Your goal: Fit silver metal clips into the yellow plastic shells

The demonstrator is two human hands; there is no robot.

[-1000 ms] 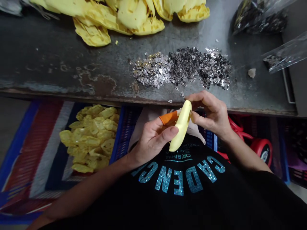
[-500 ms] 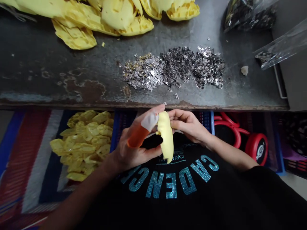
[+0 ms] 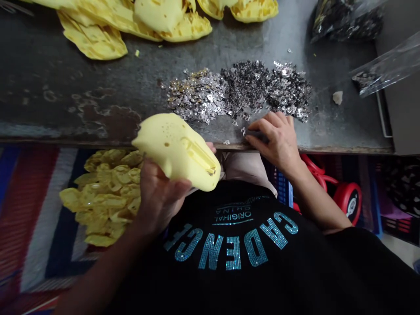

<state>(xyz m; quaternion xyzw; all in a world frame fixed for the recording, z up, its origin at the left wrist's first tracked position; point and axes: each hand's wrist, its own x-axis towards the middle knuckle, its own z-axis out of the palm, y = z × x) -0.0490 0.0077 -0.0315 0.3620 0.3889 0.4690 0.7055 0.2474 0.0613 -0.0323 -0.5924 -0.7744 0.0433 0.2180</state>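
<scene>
My left hand (image 3: 164,188) is closed around a yellow plastic shell (image 3: 173,148), held at the table's front edge with its rounded outer face up. The shell has a long slot, a few holes and a dotted patch of tiny holes. At the same edge, my right hand (image 3: 275,138) rests with thumb and forefinger a little apart. Beside those fingertips lies a small metal piece (image 3: 243,131); no held piece is visible. Just behind are adjoining heaps of tiny metal pieces: a silver heap (image 3: 200,96), a dark heap (image 3: 244,85) and a mixed dark-and-shiny heap (image 3: 290,92).
Large yellow shells (image 3: 95,41) lie along the back of the metal table (image 3: 42,83). Plastic bags of dark pieces (image 3: 348,22) stand at the back right. Below, yellow parts (image 3: 105,197) are piled at left, and red-rimmed round objects (image 3: 348,201) sit at right.
My left hand has turned the yellow shell from edge-on to its broad face and moved it left and up. My right hand has left the shell and reached forward to the table edge.
</scene>
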